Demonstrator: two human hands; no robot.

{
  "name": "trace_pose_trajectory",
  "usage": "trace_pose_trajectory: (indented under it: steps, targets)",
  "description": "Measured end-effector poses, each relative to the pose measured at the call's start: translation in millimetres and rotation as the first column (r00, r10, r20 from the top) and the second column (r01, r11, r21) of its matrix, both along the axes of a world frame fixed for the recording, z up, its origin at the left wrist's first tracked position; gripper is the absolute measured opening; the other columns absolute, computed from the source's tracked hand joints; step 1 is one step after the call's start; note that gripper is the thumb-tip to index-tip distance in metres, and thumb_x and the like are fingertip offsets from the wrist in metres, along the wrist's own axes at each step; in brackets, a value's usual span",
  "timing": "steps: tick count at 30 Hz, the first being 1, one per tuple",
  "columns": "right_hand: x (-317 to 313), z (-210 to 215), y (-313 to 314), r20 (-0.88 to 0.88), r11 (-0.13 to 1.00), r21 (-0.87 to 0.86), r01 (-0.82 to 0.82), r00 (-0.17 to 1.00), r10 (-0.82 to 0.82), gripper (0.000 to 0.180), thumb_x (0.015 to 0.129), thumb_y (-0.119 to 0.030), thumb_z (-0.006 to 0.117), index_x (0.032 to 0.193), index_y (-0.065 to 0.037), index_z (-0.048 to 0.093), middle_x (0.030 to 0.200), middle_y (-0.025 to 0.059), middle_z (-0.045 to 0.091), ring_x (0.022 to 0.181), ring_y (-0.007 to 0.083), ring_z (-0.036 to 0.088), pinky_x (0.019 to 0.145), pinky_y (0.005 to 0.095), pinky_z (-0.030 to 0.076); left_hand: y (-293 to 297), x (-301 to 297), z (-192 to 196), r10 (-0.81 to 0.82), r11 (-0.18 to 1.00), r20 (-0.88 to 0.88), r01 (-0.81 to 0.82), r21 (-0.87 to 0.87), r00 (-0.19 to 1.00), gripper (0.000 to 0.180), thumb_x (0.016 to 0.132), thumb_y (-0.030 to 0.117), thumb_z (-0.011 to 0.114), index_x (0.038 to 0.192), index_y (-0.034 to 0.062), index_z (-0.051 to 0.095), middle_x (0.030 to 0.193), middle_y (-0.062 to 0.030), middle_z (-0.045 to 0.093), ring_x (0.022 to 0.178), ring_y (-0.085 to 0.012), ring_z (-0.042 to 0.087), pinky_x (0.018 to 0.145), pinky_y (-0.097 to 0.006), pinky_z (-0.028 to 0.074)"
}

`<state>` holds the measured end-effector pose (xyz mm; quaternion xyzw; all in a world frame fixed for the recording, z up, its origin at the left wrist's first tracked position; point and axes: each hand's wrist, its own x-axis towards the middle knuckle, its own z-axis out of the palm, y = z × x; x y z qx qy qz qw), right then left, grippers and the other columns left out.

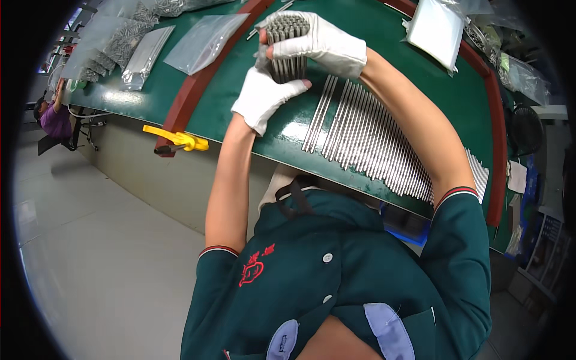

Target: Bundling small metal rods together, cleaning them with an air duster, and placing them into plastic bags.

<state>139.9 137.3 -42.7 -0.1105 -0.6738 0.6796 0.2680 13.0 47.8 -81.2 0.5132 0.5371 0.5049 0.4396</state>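
The green tabletop (378, 33) is spanning the upper frame, its front edge (282, 163) sloping from upper left toward lower right; green surface is showing between the right forearm (414, 102) and the right red-brown bar (494, 132). The left red-brown bar (201, 87) is flanking the hands, a yellow clamp (180, 140) jutting from its lower end. A row of rods (369, 135) is lying right of centre, partly under that forearm. At upper centre, the left hand (264, 99) and right hand (324, 45), in white fingertip-baring gloves, are gripping a bundle of slim, shiny metal rods (289, 69).
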Motion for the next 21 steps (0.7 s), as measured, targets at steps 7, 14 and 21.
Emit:
trace_pose_trajectory:
  steps: [7, 14, 21]
  targets:
    - [5, 0, 6, -0.081, 0.973, -0.209, -0.102, 0.993, 0.087, 0.04, 0.075, -0.004, 0.068, 0.111, -0.001, 0.052, 0.096, 0.0085, 0.059, 0.089, 0.0166, 0.059, 0.079, 0.029, 0.048, -23, -4, -9, 0.014, 0.996, 0.163, -0.029, 0.086, 0.986, 0.073, 0.066, 0.006, 0.076, 0.126, -0.0055, 0.037, 0.112, -0.0142, 0.053, 0.104, -0.0205, 0.052, 0.091, -0.03, 0.041]
    - [-8, 0, -12, -0.07, 0.991, -0.073, 0.113, 0.991, -0.118, 0.022, 0.077, -0.007, 0.067, 0.097, -0.004, 0.058, 0.087, 0.0012, 0.062, 0.081, 0.0094, 0.059, 0.076, 0.0242, 0.047, -9, 2, -8, -0.008, 0.996, 0.185, -0.007, 0.085, 0.983, 0.077, 0.061, 0.002, 0.077, 0.127, 0.0015, 0.037, 0.115, -0.0114, 0.052, 0.1, -0.0179, 0.054, 0.085, -0.029, 0.046]
    - [-9, -9, -16, -0.001, 0.598, -0.746, 0.294, 0.897, -0.442, 0.009, 0.076, 0.003, 0.059, 0.081, -0.002, 0.055, 0.072, 0.009, 0.057, 0.066, 0.0219, 0.059, 0.065, 0.0317, 0.052, 10, 25, 3, -0.006, 0.993, -0.064, -0.002, -0.115, 0.998, 0.028, 0.065, 0.011, 0.069, 0.088, -0.0001, 0.059, 0.077, -0.0045, 0.061, 0.069, -0.0136, 0.06, 0.061, -0.027, 0.049]
